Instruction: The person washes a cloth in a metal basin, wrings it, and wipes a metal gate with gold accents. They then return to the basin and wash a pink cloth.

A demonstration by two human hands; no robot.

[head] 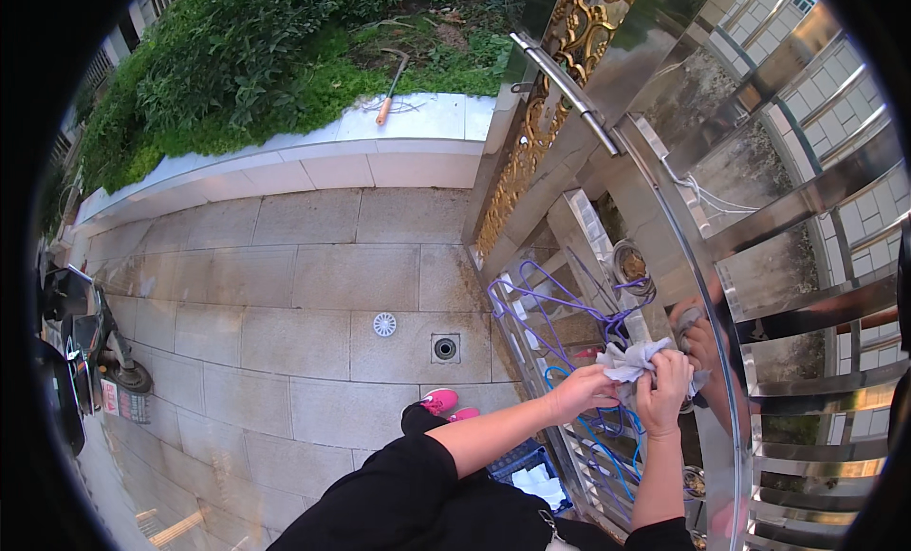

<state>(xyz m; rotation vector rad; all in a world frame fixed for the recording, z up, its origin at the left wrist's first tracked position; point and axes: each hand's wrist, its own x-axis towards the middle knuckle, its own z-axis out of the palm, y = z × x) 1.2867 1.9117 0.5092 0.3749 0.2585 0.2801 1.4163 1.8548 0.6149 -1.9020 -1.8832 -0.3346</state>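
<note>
A crumpled pale grey cloth (630,360) is bunched between my two hands, close to the stainless steel gate (683,266). My right hand (663,386) grips the cloth from the gate side, and its reflection shows in the polished metal. My left hand (585,394) has its fingers on the cloth's near left edge; the fingertips are partly hidden. Just beyond the cloth, purple hangers (541,292) hang in a tangle on the gate's bars. Blue hangers (587,426) dangle below my wrists.
By my legs, a blue plastic crate (523,457) holds white cloths or papers (539,485). My pink shoes (439,400) stand near an uncovered floor drain (445,348) and its loose round cover (385,324). A wooden-handled sickle (384,109) lies on the white planter ledge (427,120). A scooter (92,352) is at left.
</note>
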